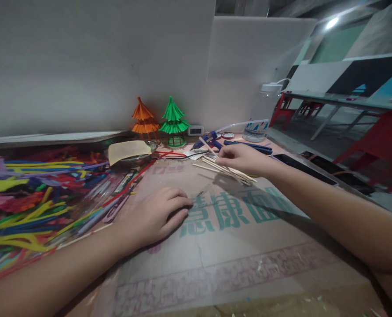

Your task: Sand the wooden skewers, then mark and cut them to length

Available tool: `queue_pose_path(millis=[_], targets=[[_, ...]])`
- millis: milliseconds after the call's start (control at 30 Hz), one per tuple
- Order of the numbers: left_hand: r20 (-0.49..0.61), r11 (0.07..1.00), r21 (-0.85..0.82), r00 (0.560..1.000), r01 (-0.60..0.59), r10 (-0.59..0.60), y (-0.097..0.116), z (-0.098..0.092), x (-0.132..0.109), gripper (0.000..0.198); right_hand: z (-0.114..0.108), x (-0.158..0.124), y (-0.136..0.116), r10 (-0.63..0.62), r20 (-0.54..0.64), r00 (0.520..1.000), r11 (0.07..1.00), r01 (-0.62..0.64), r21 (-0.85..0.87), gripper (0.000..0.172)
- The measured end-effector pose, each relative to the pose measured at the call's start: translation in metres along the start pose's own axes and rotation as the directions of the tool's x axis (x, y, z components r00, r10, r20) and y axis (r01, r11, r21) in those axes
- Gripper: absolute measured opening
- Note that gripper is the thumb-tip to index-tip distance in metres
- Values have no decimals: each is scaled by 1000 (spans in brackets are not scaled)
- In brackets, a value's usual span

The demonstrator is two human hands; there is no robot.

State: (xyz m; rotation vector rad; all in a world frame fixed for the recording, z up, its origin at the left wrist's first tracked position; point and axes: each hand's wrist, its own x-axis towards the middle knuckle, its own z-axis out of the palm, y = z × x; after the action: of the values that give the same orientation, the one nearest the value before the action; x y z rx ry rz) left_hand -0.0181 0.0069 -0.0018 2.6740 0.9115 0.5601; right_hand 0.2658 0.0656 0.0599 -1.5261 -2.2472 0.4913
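My right hand [240,158] reaches forward and is closed on a bundle of thin wooden sticks [227,171] that fan out across the cardboard sheet [235,237]. Palm down on that same cardboard, my left hand [156,215] rests with its fingers curled loosely; nothing shows in it. Behind the sticks lie a blue glue gun [209,140] and a blue tool [248,146].
A heap of coloured pipe cleaners [27,198] fills the left side. An orange paper tree [144,118] and a green paper tree [174,121] stand against the white wall. A metal dish [130,155], a clear bottle [265,112] and a dark strip [304,169] are nearby.
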Motion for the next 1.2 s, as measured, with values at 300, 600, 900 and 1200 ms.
queue_pose_path(millis=[300, 600, 900, 1200], targets=[[-9, 721, -634, 930, 279, -367, 35, -3, 1, 34, 70, -31, -36, -65, 43, 997, 257, -25, 966, 34], [11, 575, -774, 914, 264, -405, 28, 5, -1, 30, 71, -20, -25, 119, 96, 988, 178, -116, 977, 19], [13, 654, -711, 935, 258, -355, 23, 7, 0, 28, 74, -23, -25, 67, 13, 998, 194, -25, 981, 27], [-83, 860, -493, 976, 136, -202, 22, 8, -2, 25, 76, -49, -45, -173, 25, 985, 558, 77, 826, 43]])
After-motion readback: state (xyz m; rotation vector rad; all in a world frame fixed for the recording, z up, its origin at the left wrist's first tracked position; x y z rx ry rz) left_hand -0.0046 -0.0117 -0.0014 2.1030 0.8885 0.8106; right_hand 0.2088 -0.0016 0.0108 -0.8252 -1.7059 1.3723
